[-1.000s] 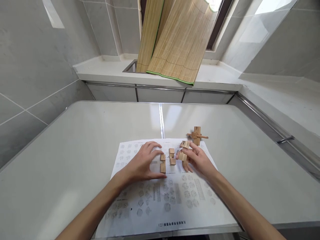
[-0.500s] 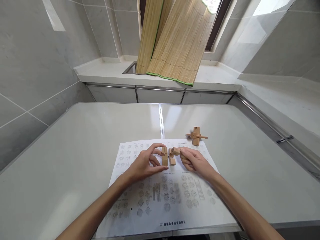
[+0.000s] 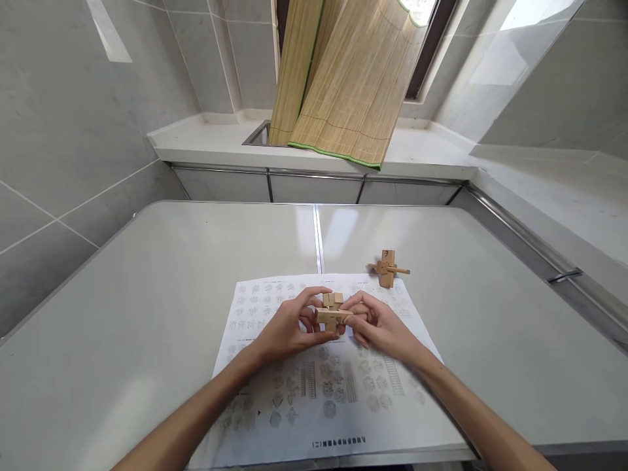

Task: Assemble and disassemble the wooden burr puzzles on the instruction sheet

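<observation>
Over the printed sheet, my left hand grips upright wooden puzzle blocks between thumb and fingers. My right hand pinches the right end of another wooden puzzle block, which lies crosswise in front of the upright ones and touches them. Notches where the blocks meet are partly hidden by my fingers. Beyond my right hand, at the sheet's far right corner, rests a cross-shaped assembly of wooden puzzle pieces with a thin stick through it.
The white folding table has a seam down its middle. Behind it runs a white ledge with a bamboo mat hanging over it. Tiled walls stand on both sides, and a metal rail runs along the right.
My right hand has moved left and turned its block crosswise against the blocks in my left hand. The separate upright blocks now sit together.
</observation>
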Motion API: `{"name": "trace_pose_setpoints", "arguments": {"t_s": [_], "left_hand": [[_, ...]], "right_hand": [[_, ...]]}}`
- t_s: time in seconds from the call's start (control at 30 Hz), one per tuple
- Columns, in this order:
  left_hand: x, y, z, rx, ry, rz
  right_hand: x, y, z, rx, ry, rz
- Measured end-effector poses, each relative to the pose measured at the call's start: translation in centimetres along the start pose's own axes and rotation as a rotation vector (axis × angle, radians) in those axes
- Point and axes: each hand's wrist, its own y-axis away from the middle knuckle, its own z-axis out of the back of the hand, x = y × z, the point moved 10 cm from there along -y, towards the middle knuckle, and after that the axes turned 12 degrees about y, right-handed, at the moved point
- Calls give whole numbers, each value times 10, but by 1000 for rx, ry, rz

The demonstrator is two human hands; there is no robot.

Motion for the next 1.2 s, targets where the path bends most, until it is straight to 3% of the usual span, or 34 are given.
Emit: {"name": "trace_pose_setpoints", "arguments": {"t_s": [0.47, 0.73, 0.87, 1.1, 1.2], "left_hand": [[-7, 2, -5, 33, -78, -65], [-10, 2, 2, -51, 28, -54], [-5, 1, 10, -131, 153, 21], [-1, -3, -7, -4, 285, 130], [1, -4, -7, -16, 316, 130]], "right_hand": [[5, 2, 11, -106, 380, 59], [10, 1, 5, -36, 311, 30], [10, 1, 2, -19, 218, -6], [10, 2, -6, -13, 210, -5], [4, 2, -7, -46, 235, 8]]}}
